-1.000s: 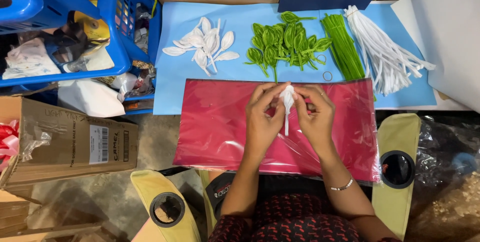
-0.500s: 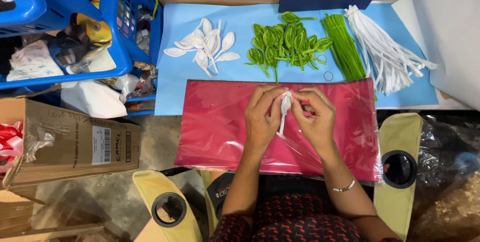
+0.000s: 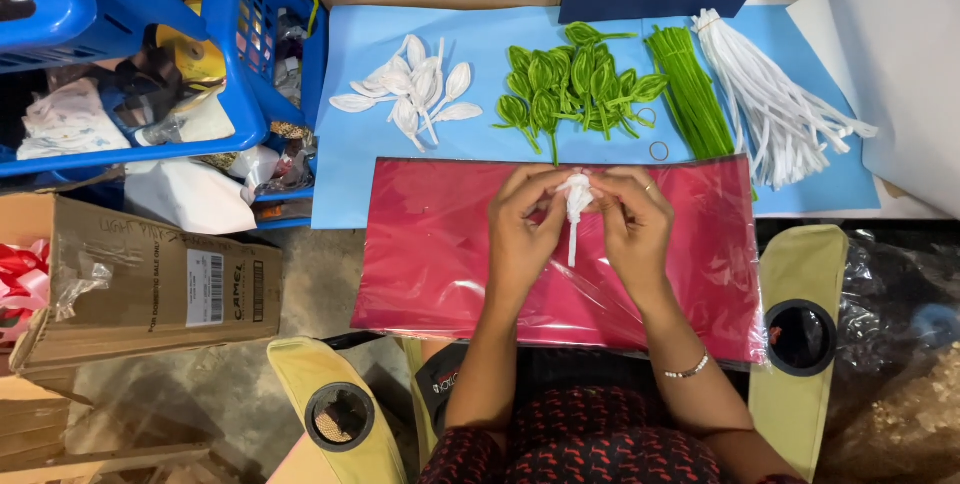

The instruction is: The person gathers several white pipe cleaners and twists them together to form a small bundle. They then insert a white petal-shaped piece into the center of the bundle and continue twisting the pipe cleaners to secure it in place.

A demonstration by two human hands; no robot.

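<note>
Both our hands meet over centre of red plastic-wrapped sheet [image 3: 440,244]. Left hand [image 3: 522,229] and right hand [image 3: 632,227] pinch white fuzzy pipe-cleaner flower piece [image 3: 576,202] between fingertips, stem hanging down, head up so we can shape it. Red sheet serves as work mat on lap. Blue paper [image 3: 350,144] beyond carries supplies along far edge: white petal loops [image 3: 415,94], green leaf loops [image 3: 565,84], green stems bundle [image 3: 690,94], white stems bundle [image 3: 770,114], within reach.
</note>
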